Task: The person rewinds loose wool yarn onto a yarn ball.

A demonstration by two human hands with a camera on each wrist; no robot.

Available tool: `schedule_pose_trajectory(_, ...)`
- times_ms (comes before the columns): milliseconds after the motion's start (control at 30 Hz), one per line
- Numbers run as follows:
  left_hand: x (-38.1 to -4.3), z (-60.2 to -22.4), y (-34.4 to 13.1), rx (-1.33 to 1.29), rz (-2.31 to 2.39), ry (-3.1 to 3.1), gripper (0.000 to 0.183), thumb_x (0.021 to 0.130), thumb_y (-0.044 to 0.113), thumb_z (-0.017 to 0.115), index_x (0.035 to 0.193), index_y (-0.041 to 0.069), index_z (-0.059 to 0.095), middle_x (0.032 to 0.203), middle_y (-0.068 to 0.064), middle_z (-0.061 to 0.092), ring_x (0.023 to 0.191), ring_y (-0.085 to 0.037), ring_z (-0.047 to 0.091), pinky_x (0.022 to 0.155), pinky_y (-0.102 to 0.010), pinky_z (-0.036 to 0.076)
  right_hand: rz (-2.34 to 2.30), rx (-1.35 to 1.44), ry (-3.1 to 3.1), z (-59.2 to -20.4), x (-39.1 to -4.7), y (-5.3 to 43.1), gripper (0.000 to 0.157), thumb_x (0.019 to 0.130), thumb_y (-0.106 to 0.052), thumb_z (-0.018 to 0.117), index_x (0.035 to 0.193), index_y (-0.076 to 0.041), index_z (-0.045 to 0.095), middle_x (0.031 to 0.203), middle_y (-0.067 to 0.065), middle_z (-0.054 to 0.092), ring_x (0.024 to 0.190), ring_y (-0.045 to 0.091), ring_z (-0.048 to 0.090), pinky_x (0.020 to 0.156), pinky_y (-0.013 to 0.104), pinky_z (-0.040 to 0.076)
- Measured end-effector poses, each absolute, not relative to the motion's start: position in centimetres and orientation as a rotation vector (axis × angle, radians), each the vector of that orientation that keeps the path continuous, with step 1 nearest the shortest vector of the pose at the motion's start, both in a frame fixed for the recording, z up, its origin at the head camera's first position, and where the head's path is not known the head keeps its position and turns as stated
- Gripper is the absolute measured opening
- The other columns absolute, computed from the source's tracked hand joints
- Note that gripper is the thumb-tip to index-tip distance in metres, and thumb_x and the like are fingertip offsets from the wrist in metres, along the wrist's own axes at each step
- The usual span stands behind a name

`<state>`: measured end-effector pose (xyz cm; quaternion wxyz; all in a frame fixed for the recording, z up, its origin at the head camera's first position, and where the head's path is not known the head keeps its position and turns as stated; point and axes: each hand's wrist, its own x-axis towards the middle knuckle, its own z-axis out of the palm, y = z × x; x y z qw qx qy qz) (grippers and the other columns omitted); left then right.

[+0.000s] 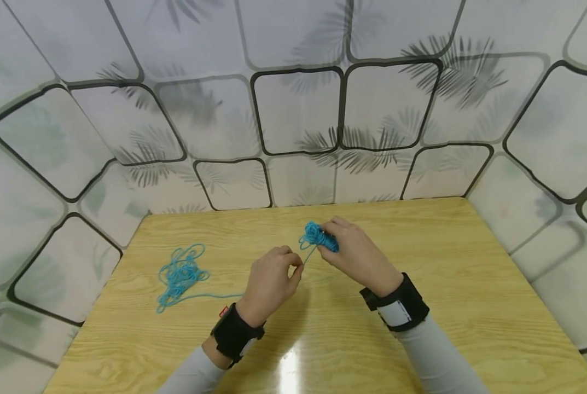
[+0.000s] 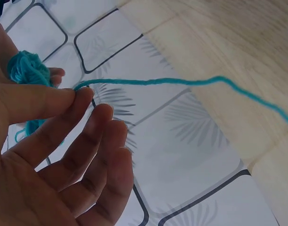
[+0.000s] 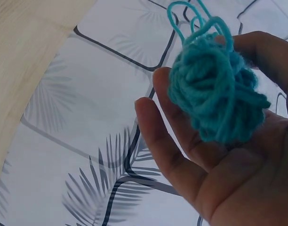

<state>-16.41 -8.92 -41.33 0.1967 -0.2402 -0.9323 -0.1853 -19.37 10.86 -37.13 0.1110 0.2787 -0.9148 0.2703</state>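
A wound ball of turquoise yarn [image 1: 317, 235] is held above the table by the right hand [image 1: 357, 251]; in the right wrist view the ball [image 3: 217, 89] sits between thumb and fingers, with loose loops at its top. To its left, the left hand [image 1: 272, 282] pinches the yarn strand between thumb and index finger. In the left wrist view that strand [image 2: 148, 82] leaves the fingertips toward the right, while the other fingers of the left hand [image 2: 64, 155] are loosely bent. A short length of yarn runs between the two hands.
A loose tangle of the same yarn [image 1: 180, 276] lies on the left part of the wooden table [image 1: 372, 350], its strand trailing to the left hand. Patterned cloth walls [image 1: 298, 115] rise behind the table and at both sides. Each wrist wears a black strap [image 1: 404, 306].
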Motion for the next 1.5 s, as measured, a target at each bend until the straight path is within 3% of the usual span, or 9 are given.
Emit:
schedule_pose_trajectory(433,-16.7,-41.4,-8.8,-0.714,-0.598,-2.656,0.006,0.085,0.016,0.074,0.081,0.014,0.076,0.079,-0.001,0.071,0.067,-0.011,0.061,0.05,-0.027,0.052,0.949,0.872,-2.626,-36.7,-19.3,10.8,0.031,0.088,-0.014,0.072,0.115,0.0,0.067,0.098,0.008,0.065,0.078,0.016,0.06,0.065,0.035,0.057)
schedule_pose_trajectory(667,-17.5,-41.8,-9.1,-0.717,-0.655,-2.663,0.005,0.085,0.014,0.073,0.081,0.011,0.074,0.076,-0.004,0.072,0.067,-0.013,0.063,0.052,-0.029,0.055,1.234,0.951,-2.599,-36.2,-18.6,10.8,0.036,0.085,-0.015,0.076,0.119,-0.006,0.067,0.102,0.005,0.072,0.087,0.013,0.066,0.074,0.04,0.059)
schedule_pose_trajectory(867,-18.5,-41.8,-9.7,-0.765,-0.775,-2.651,0.007,0.082,0.01,0.075,0.08,0.01,0.068,0.073,-0.003,0.068,0.063,-0.011,0.058,0.053,-0.029,0.053,1.478,1.112,-2.592,-36.5,-18.0,10.8,0.024,0.083,-0.015,0.078,0.104,-0.017,0.067,0.095,-0.002,0.071,0.083,0.009,0.065,0.066,0.033,0.059)
schedule_pose_trajectory(1067,-19.3,-40.9,-10.4,-0.787,-0.782,-2.635,0.011,0.076,0.01,0.078,0.08,0.014,0.069,0.082,-0.005,0.071,0.073,-0.017,0.063,0.056,-0.034,0.056,1.486,1.182,-2.684,-37.0,-17.6,10.6,0.018,0.081,-0.015,0.078,0.096,-0.021,0.07,0.087,-0.005,0.072,0.074,0.009,0.064,0.061,0.029,0.054)
schedule_pose_trajectory(1200,-19.6,-40.2,-10.8,-0.743,-0.759,-2.599,0.008,0.081,0.008,0.071,0.08,0.014,0.068,0.08,-0.008,0.07,0.072,-0.02,0.062,0.053,-0.034,0.053,1.423,1.217,-2.725,-37.3,-17.6,10.4,0.017,0.078,-0.011,0.077,0.091,-0.021,0.072,0.085,-0.008,0.073,0.07,0.008,0.062,0.062,0.028,0.054)
schedule_pose_trajectory(1500,-19.0,-39.1,-11.0,-0.737,-0.761,-2.472,0.009,0.08,0.006,0.07,0.082,0.013,0.067,0.079,-0.005,0.066,0.067,-0.018,0.058,0.051,-0.032,0.049,1.256,1.217,-2.753,-38.1,-18.0,9.9,0.016,0.074,-0.005,0.076,0.084,-0.017,0.074,0.079,-0.006,0.071,0.06,0.006,0.054,0.055,0.023,0.049)
